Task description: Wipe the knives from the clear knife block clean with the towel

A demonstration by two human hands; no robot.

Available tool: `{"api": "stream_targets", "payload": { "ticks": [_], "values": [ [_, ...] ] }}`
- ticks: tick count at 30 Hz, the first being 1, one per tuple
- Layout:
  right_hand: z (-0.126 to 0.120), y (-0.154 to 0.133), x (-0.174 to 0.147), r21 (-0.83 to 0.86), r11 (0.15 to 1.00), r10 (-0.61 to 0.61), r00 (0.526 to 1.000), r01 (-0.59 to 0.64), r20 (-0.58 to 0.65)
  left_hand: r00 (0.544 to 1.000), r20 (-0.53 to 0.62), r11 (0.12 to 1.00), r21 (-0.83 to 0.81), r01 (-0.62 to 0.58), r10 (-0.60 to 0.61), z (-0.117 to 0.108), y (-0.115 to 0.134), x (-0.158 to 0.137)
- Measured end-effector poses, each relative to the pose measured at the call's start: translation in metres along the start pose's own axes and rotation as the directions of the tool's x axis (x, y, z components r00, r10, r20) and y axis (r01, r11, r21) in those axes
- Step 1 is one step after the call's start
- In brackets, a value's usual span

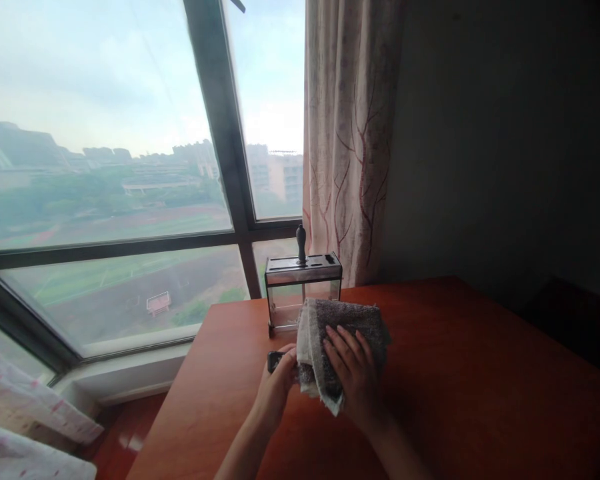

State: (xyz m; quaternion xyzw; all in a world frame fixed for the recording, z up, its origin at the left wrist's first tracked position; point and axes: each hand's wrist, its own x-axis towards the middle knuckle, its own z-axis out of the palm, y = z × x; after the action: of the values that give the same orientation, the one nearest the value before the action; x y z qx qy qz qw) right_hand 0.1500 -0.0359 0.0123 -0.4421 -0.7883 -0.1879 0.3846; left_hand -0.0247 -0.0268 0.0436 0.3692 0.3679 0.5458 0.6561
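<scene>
My left hand (pixel 279 381) is closed around a black handle (pixel 275 361), whose end sticks out past the thumb. What the handle belongs to is covered by a grey terry cloth (pixel 340 340) with pale edges. Over the cloth lies my right hand (pixel 355 370), fingers pressed along its top and thumb out of sight. The cloth hangs in folds above the table. Just behind it stands a clear-sided knife block (pixel 304 270) with a slotted metal top. One dark handle (pixel 301 243) rises upright from that top.
A reddish-brown wooden table (pixel 220 387) fills the lower part of the view, its left edge near the window. Large dark-framed windows (pixel 237 167) stand beyond it. A patterned curtain (pixel 350 147) hangs behind the knife block, and more curtain fabric (pixel 25 400) lies at lower left.
</scene>
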Motion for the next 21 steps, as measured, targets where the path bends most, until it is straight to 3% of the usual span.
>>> {"api": "stream_targets", "payload": {
  "ticks": [8,17,21],
  "values": [
    [-0.007,0.035,-0.007,-0.042,0.990,0.130,0.984,-0.136,-0.123,0.991,0.137,1.000,-0.005,0.002,-0.002,-0.014,0.012,0.002],
    [-0.002,0.053,-0.012,0.017,0.947,0.313,0.912,-0.320,-0.264,0.994,0.109,0.999,-0.030,-0.017,0.021,-0.016,0.014,0.002],
    [0.002,0.051,-0.011,0.018,0.938,0.339,0.908,-0.345,-0.247,0.997,0.075,0.999,-0.018,-0.031,0.032,-0.017,0.013,0.004]
  ]
}}
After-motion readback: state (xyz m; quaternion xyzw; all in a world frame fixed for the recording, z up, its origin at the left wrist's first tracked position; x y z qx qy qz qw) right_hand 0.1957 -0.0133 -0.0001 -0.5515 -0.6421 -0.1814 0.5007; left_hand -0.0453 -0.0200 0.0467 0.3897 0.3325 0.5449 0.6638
